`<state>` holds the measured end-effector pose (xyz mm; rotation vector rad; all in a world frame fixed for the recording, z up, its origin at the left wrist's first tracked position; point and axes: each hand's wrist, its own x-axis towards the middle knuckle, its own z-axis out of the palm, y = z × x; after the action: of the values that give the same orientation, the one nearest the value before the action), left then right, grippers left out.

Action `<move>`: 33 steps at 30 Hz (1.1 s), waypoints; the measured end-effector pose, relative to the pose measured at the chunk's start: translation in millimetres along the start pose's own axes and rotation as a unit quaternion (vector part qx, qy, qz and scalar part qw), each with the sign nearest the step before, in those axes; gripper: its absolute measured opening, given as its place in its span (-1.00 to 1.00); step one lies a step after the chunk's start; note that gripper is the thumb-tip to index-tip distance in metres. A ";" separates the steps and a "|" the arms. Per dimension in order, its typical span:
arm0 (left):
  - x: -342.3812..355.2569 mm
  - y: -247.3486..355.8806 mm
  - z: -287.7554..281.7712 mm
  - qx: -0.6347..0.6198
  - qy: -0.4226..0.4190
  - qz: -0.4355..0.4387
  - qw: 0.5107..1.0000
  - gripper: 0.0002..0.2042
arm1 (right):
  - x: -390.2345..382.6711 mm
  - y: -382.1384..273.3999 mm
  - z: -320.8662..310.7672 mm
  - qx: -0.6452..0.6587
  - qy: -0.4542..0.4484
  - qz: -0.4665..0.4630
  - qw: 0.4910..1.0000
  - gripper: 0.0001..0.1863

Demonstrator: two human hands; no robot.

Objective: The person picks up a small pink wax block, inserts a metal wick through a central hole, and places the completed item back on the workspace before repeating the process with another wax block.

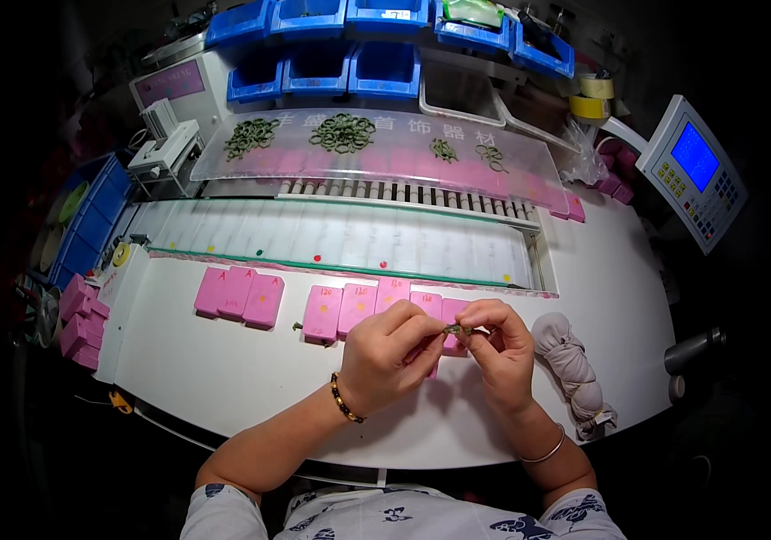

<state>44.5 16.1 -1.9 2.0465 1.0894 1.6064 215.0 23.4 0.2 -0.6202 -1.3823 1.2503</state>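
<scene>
The left hand (387, 355) and right hand (502, 355) meet above the counter (197, 364), pinching a small greenish piece (454, 329) between their fingertips; its details are too small to tell. The two-sided pinch probably steadies it for fine handling close to the body. Just beyond, pink blocks (322, 315) lie side by side, partly hidden by the hands, presumably kept within short reach. To the right rests a bundled grey cloth (569, 364). Farther back, green rings (342, 133) sit in separate clusters on a translucent sheet (412, 166), perhaps to keep batches apart.
</scene>
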 end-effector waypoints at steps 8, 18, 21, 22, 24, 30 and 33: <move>-1.3 -2.5 0.7 0.007 -0.002 0.001 1.000 -0.87 | -0.6 0.8 1.6 -0.014 0.000 -0.023 1.000 -0.77; 0.0 1.0 -1.3 -0.038 -0.012 -0.047 0.998 -0.90 | -0.5 4.8 1.3 -0.049 0.003 -0.053 0.997 -0.75; 1.6 2.6 -2.5 -0.037 -0.018 -0.049 0.998 -0.91 | 0.5 -1.3 3.2 -0.034 0.015 -0.004 0.999 -0.80; 2.1 3.0 -3.0 -0.036 -0.024 -0.050 0.998 -0.92 | 0.9 -2.5 3.4 -0.034 0.014 -0.004 0.999 -0.80; 1.9 1.6 -3.7 -0.043 -0.033 -0.061 0.997 -0.93 | 1.4 -4.2 3.1 -0.004 0.037 0.082 0.996 -0.85; 1.6 3.7 -3.6 -0.101 -0.050 -0.141 0.984 -0.94 | 1.4 4.7 -3.0 0.075 0.047 0.145 0.985 -0.88; 1.2 2.1 -3.8 -0.091 -0.050 -0.136 0.985 -0.94 | 1.3 5.5 -2.7 0.085 0.053 0.156 0.983 -0.87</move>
<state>41.8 14.9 1.5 1.7556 1.0876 1.3971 215.7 27.0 -4.8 -0.7930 -1.1036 1.5420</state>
